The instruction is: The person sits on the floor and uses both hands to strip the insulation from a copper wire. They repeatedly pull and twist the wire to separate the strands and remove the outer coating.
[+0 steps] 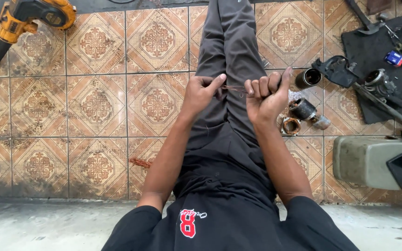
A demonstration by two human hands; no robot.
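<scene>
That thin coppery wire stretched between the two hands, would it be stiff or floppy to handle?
The copper wire looks hair-thin, so it is probably floppy and very light. It seems to run fairly straight only because the left hand and right hand pull it. So fine a strand would likely kink or snap easily.

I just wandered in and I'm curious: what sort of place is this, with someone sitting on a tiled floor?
Probably a small repair workshop for power tools or motors. A yellow power tool lies on the floor, dismantled motor parts sit beside the person, and both hands hold thin copper wire.
</scene>
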